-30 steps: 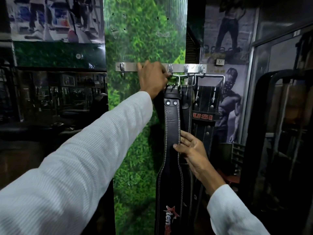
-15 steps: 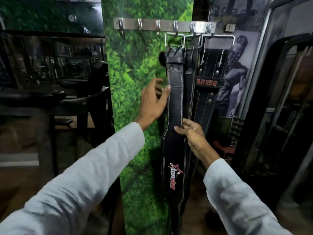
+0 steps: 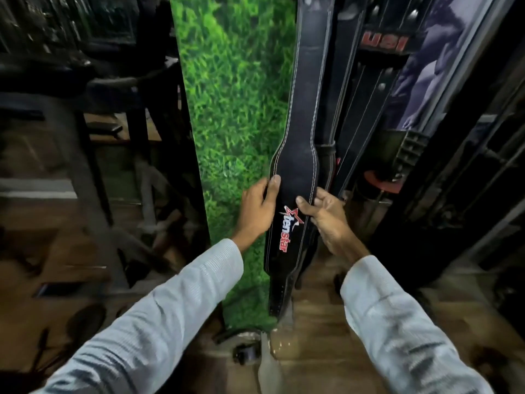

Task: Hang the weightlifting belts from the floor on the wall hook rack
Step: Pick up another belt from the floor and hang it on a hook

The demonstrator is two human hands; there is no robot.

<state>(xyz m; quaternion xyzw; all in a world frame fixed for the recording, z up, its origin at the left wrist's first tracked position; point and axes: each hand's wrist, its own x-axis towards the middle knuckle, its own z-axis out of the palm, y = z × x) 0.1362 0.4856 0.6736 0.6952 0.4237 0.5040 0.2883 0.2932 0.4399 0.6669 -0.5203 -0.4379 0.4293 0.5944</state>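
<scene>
A black leather weightlifting belt (image 3: 304,115) with white stitching and a red and white star logo hangs straight down against the green grass-print wall panel (image 3: 235,109). My left hand (image 3: 257,210) grips its left edge at the wide part, thumb on the front. My right hand (image 3: 326,214) holds its right edge at the same height, thumb across the front near the logo. Behind it hang two more black belts, one (image 3: 380,66) with red lettering. The hook rack is above the frame, out of view.
On the floor below the belt lies another belt, its metal buckle (image 3: 247,352) and pale strap (image 3: 268,368) showing. Dark gym benches and machine frames (image 3: 93,115) stand at the left. A black machine frame (image 3: 454,172) stands close at the right. The floor is brown wood.
The view has tilted down, so the hook rack has left the frame. My left hand dropped from the rack to the belt's left edge. My right hand slid lower along the belt.
</scene>
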